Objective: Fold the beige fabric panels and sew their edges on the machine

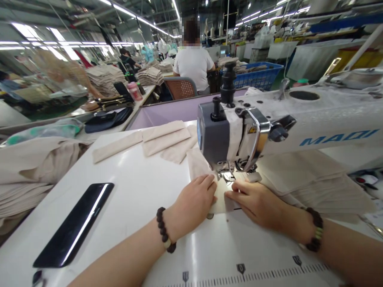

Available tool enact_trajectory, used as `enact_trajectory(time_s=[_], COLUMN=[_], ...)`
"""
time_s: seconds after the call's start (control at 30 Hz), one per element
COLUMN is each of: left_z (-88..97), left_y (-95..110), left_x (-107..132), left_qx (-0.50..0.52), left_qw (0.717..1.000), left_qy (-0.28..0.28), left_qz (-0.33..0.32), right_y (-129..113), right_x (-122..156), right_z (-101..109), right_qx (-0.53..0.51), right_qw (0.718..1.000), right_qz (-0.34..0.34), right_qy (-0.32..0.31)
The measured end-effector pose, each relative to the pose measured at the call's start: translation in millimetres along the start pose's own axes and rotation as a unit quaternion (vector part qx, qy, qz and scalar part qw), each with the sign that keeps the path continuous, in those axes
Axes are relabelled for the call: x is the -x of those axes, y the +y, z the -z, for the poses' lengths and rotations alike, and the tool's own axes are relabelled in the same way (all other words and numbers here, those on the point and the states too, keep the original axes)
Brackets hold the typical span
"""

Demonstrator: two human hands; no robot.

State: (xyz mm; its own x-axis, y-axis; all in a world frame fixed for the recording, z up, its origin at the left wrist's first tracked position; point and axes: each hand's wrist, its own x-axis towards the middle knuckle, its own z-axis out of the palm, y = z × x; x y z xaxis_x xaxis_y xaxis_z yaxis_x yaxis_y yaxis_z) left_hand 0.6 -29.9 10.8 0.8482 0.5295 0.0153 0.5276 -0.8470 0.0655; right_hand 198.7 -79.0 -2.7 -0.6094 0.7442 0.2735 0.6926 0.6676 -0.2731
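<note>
A small beige fabric piece (220, 199) lies under the lit presser foot (229, 177) of a sewing machine (213, 133). My left hand (194, 201) is closed on the fabric's left side, fingertips just left of the foot. On the right side, my right hand (260, 203) has thumb and forefinger pinched on the cloth close to the needle area. Both hands rest low over the white table (134, 215). My palms hide part of the fabric, and the needle tip is too small to make out.
Several folded beige strips (167, 137) lie behind my left hand. A stack of beige panels (317, 183) sits under the machine arm. A black phone (74, 225) lies at the left, near piled cloth (32, 171). A person in white (193, 65) sits ahead.
</note>
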Motion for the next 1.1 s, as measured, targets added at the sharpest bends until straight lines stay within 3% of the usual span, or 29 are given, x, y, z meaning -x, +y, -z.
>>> enact_trajectory(time_s=[0.87,1.0,1.1], left_z=[-7.7,-4.0,3.2], left_y=[-15,-15,-9], left_x=[-2,-2,2], left_qx=[-0.008,-0.012,0.001], left_qw=[0.999,0.999,0.998], left_qy=[0.026,0.028,0.01], left_qz=[-0.025,-0.021,-0.061], right_y=[-2,-1,0], right_x=[-4,-3,0], right_z=[-5,-5,-6], right_qx=[0.051,0.048,0.036], right_qw=[0.998,0.998,0.999], right_qz=[0.01,-0.008,0.012], right_qy=[0.028,0.027,0.006])
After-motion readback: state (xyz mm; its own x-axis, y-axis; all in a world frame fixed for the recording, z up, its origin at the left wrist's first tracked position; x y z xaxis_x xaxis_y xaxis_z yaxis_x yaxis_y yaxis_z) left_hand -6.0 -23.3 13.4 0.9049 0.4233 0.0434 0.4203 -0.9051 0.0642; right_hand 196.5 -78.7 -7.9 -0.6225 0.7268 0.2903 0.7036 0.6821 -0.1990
